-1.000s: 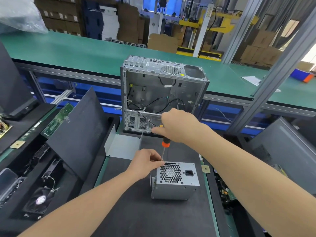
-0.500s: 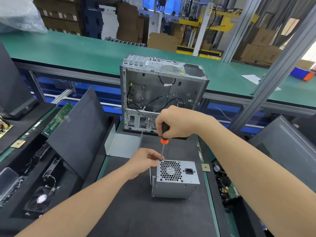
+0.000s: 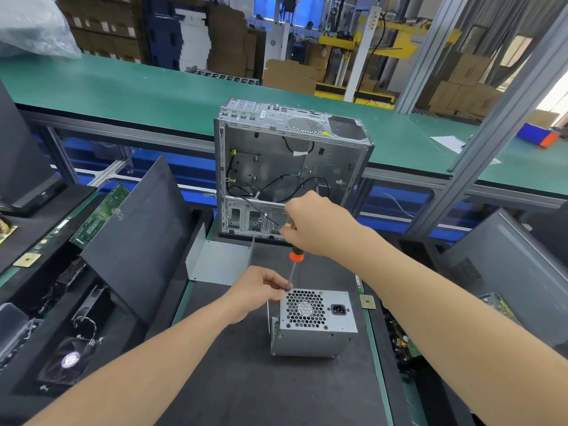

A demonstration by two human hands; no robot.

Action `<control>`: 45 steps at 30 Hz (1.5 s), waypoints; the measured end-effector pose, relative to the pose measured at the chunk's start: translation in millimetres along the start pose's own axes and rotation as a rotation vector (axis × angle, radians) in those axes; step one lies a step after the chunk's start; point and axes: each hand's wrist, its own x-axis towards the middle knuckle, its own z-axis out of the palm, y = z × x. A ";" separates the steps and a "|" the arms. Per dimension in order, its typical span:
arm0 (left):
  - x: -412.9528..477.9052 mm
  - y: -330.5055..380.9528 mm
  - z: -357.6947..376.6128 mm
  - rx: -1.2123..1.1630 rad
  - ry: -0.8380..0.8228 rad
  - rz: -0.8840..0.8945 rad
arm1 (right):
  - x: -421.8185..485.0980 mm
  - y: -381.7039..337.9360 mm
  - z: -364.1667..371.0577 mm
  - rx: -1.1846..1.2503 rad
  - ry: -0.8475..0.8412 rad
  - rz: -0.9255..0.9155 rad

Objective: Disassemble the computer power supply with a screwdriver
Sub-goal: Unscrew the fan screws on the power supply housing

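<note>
The right hand [image 3: 313, 224] gripped the screwdriver [image 3: 294, 259] upright, tip at the supply's [image 3: 313, 330] far-left corner. The left hand [image 3: 256, 290] pinched its shaft.

most of screwdriver [image 3: 296, 257] handle inside right grip [image 3: 313, 224], tip behind left grip [image 3: 255, 290], contact with power supply [image 3: 316, 336] unclear

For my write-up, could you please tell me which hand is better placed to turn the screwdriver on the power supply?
Probably the right hand: it grips the screwdriver handle, tip at the power supply corner, while the left hand only steadies the shaft.
</note>
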 end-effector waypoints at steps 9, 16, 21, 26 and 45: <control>-5.3 3.2 -2.8 0.185 -0.016 0.168 | -0.4 14.8 -10.7 0.190 -0.133 -0.254; -9.0 2.0 6.5 0.353 0.109 0.269 | 3.3 24.1 -19.5 0.251 -0.238 -0.303; -8.1 4.6 5.7 0.360 0.118 0.254 | -0.4 11.2 -2.1 0.028 0.002 -0.088; -6.3 4.7 4.9 0.323 0.093 0.217 | -0.4 0.0 6.6 -0.092 0.068 0.132; -3.9 10.6 -1.4 -0.049 -0.018 -0.060 | -5.5 6.7 -5.5 -0.127 -0.051 -0.121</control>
